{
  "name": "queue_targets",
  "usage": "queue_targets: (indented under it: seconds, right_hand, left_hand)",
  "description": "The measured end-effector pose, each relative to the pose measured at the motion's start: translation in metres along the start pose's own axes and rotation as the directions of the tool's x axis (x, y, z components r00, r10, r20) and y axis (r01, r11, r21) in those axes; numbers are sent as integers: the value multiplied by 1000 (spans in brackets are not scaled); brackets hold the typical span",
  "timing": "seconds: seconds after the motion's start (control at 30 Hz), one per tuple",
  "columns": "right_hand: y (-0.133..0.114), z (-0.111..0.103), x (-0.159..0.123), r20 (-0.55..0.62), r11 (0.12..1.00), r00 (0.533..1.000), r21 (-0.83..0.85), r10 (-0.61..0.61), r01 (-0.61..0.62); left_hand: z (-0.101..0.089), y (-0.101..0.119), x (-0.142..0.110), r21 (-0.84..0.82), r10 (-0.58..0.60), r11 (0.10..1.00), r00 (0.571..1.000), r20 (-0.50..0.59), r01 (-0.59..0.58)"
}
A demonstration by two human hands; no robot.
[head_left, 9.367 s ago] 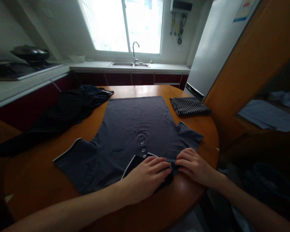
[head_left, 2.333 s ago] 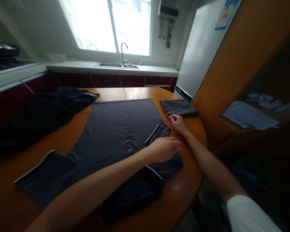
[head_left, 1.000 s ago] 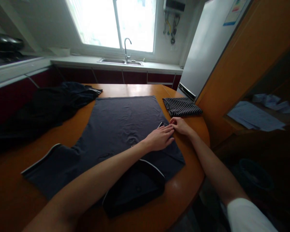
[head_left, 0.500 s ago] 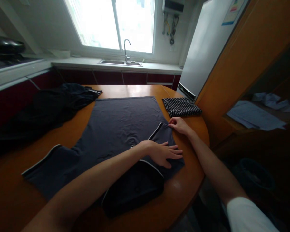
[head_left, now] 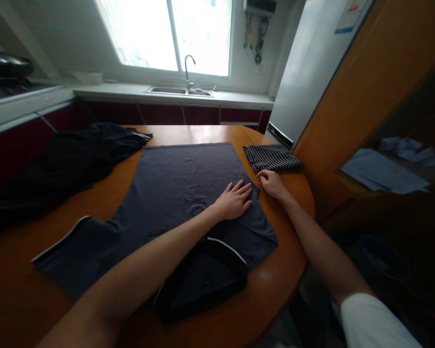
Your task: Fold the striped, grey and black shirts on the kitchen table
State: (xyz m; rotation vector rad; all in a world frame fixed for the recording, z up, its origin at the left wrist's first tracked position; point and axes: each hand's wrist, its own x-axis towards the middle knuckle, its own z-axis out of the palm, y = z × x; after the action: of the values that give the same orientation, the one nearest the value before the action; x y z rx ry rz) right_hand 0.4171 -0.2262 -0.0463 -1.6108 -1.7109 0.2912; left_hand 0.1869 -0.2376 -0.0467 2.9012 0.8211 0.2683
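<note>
Basin [head_left: 387,274] at 4 o'clock: contents indistinct. Left hand [head_left: 233,201] lies flat on shirt [head_left: 183,176], fingers apart; right hand [head_left: 271,184] by its 2 o'clock edge, grip unclear.

Around the dark grey, white-trimmed fabric shirt [head_left: 184,179], the rounded orange-brown wooden table [head_left: 210,133] is offering bare passage at twelve and five o'clock; a crumpled black fabric garment [head_left: 83,154] is blocking ten, a folded black-and-white striped cloth [head_left: 273,158] two, the right hand [head_left: 270,182] three, the left forearm [head_left: 148,261] seven.

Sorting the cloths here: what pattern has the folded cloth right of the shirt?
The folded cloth is black with white stripes, clearest in the head view.
</note>
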Motion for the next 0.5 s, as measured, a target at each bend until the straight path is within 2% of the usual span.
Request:
queue_targets:
  seconds: [0.3, 0.4, 0.5]
  right_hand:
    - [-30, -1, -11, -62, 992, 991, 24, -121, 122]
    - [-27, 1, -10, -77, 993, 990, 25, -116, 118]
    - [-18, 5, -8, -15, 995, 996, 43, -93, 93]
  left_hand:
    - [2, -3, 2, -4, 18, 1000, 1000, -10, -18]
    - [4, -1, 2, -6, -16, 1000, 999, -34, 16]
    - [4, 1, 1, -2, -90, 996, 994, -68, 90]
